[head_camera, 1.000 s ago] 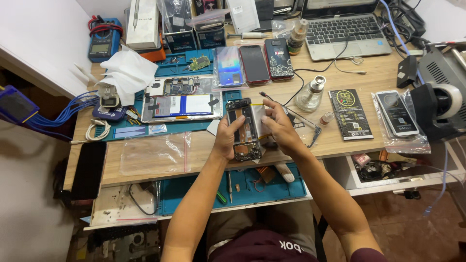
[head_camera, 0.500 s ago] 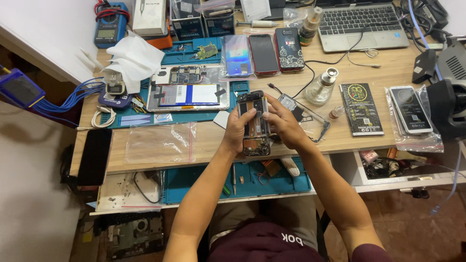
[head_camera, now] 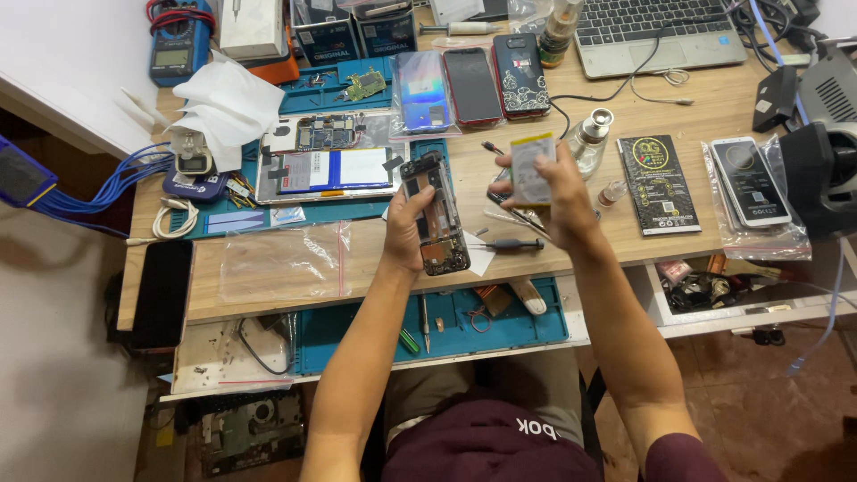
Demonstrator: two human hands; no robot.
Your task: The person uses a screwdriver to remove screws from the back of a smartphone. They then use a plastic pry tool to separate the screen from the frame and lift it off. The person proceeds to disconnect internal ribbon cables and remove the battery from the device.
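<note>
Two hands: both were grasping parts above the wooden tabletop (head_camera: pixel 571 250).
Left hand (head_camera: pixel 406 234): gripped an opened phone frame (head_camera: pixel 435 214) by its left edge.
Frame axis: long side ran away from the person, tilted slightly left at the top.
Right hand (head_camera: pixel 555 198): pinched a pale flat battery (head_camera: pixel 530 167), upright, face toward the camera.
Hidden: battery's lower part was covered by fingers; the frame's inner parts were too small to read.

The person has bare arms. The left hand (head_camera: pixel 406 234) and right hand (head_camera: pixel 552 187) wear no gloves. The shirt (head_camera: pixel 486 442) is dark red with white letters. The pants (head_camera: pixel 527 384) are grey-green.
</note>
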